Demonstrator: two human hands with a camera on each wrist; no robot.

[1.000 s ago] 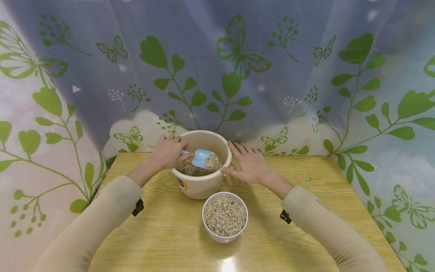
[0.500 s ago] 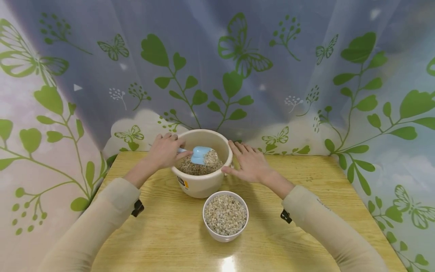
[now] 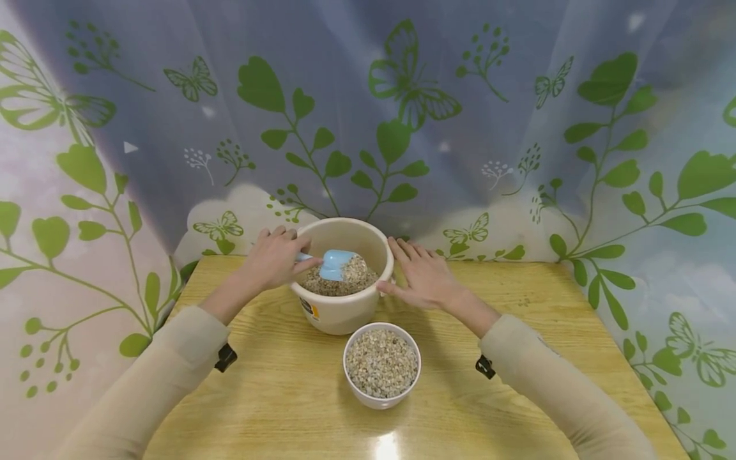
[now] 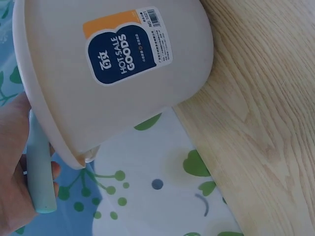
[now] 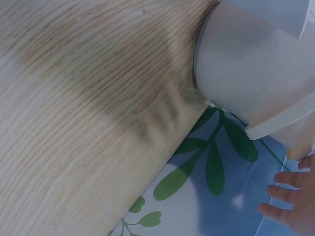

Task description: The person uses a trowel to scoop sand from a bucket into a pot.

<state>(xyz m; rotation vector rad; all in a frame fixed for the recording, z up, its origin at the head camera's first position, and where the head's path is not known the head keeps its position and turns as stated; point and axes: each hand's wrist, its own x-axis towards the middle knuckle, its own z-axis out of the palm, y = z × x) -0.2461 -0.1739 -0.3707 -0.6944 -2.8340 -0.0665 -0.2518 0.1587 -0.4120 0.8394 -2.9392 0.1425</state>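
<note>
A cream bucket (image 3: 340, 316) with a blue and orange label (image 4: 120, 51) stands at the back of the table, partly filled with grain-like granules (image 3: 322, 286). My left hand (image 3: 275, 260) grips the handle (image 4: 40, 169) of a light blue scoop (image 3: 335, 264) at the bucket's left rim. The scoop's head hangs inside the bucket and carries some granules (image 3: 354, 268). Straight fingers of my right hand (image 3: 422, 276) touch the bucket's right rim. In front of the bucket sits a white bowl (image 3: 376, 403) heaped with the same pale granules (image 3: 382, 361).
The wooden table (image 3: 489, 383) has a back edge just behind the bucket. A curtain (image 3: 506, 160) with green leaves and butterflies hangs behind and at both sides. The bucket's white handle (image 5: 285, 118) hangs down its side in the right wrist view.
My left hand has drawn the scoop slightly left and up off the granules, still over the bucket. The right hand keeps its place at the rim; the bowl stays put.
</note>
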